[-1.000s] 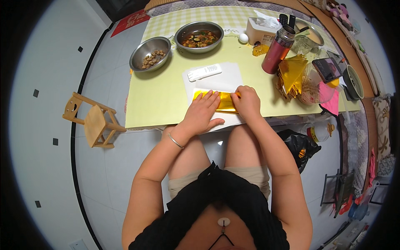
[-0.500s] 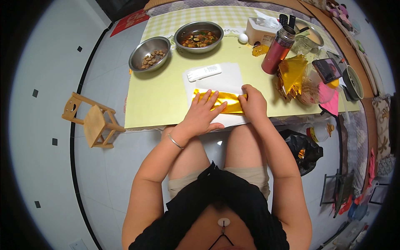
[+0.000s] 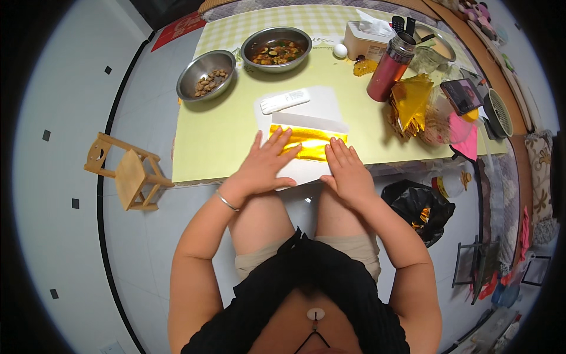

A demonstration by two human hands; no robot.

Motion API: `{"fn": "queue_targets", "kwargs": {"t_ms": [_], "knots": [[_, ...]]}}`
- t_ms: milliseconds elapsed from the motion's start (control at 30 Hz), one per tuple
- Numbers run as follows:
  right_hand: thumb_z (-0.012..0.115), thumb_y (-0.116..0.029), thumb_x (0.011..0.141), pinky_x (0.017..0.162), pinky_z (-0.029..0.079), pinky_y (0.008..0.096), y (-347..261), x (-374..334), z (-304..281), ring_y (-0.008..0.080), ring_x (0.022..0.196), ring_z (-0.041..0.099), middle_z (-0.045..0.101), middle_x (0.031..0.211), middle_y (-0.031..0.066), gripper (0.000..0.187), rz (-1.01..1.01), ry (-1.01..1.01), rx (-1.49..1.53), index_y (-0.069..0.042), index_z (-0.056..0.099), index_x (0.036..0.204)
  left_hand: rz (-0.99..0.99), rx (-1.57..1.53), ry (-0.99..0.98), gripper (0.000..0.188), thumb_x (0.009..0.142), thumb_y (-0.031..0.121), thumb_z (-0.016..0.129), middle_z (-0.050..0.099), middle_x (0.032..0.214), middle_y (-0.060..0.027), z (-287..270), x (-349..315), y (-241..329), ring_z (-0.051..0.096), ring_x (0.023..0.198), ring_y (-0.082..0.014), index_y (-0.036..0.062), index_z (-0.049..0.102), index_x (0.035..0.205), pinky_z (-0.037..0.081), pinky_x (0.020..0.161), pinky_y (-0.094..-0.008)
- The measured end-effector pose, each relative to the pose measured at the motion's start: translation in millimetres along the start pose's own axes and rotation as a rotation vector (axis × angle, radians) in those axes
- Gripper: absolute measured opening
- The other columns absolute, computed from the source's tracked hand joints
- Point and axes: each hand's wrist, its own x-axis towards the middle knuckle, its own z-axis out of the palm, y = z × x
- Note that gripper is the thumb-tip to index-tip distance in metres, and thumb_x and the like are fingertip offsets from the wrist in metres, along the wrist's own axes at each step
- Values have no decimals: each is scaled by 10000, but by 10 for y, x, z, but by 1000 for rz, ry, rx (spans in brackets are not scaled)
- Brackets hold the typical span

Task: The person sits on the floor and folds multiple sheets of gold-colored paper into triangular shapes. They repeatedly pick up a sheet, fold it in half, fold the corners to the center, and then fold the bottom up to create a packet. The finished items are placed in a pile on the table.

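**Gold foil sheet [image 3: 313, 139] beside the tabletop's [image 3: 218, 141] near edge**

In the head view, the foil lies on white paper [image 3: 327, 100] by the middle of the near edge. The left hand [image 3: 260, 167] is spread palm down, fingertips over the foil's left part; the right hand [image 3: 349, 171] lies flat, fingertips on its right end. Both have straight fingers and grasp nothing. The fingers cover parts of the foil; whether it is folded or layered is hard to tell. Beyond it rests a white packet [image 3: 285, 101], its kind unclear.

Near the left edge, one metal bowl [image 3: 203, 63] holds brown, nut-like pieces; another [image 3: 277, 69], farther back, holds food in dark liquid, hard to make out. Toward the right edge, a red flask [image 3: 388, 75] hides part of a tissue box [image 3: 359, 44], while a gold foil stack [image 3: 410, 106] and a phone [image 3: 461, 96] partly cover a clear container [image 3: 435, 124].
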Motion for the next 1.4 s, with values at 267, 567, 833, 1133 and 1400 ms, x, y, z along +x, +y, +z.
{"fn": "queue_targets", "kwargs": {"t_ms": [267,567,833,1133,1400], "knots": [[572,-217,946,1171,361,486,155,64,39,375,1321,549,585,1387,257,486,-168,149,-198,84,558,1326,-74,220,43,780,884,607,614,366,1604,-177,-145,99,21,299,1503,-368,86,517,1457,169,1205,-635],[666,-104,804,786,537,452,391,294,-202,335,910,653,694,920,146,227,-110,119,145,-56,677,1026,-43,-122,486,183,768,157,767,578,814,-117,309,542,730,600,824,-306,45,624,751,505,695,-416],[771,-253,850,811,505,391,675,738,-136,306,918,618,660,920,102,197,47,56,484,-68,712,885,-393,-432,724,194,773,90,767,567,809,-146,348,708,787,572,800,-334,7,618,681,468,724,-441],[725,-157,834,1086,411,493,423,474,44,388,1278,548,593,1380,193,468,-139,448,175,0,606,1259,-465,-275,674,242,779,82,737,559,839,-197,372,778,767,561,824,-379,14,553,636,457,727,-464],[707,-330,883,1239,229,497,237,311,70,389,1495,317,376,1577,243,800,-267,140,77,56,381,1503,-477,-281,669,206,806,88,705,567,831,-212,383,820,763,563,828,-396,-5,592,662,458,730,-488]]}}
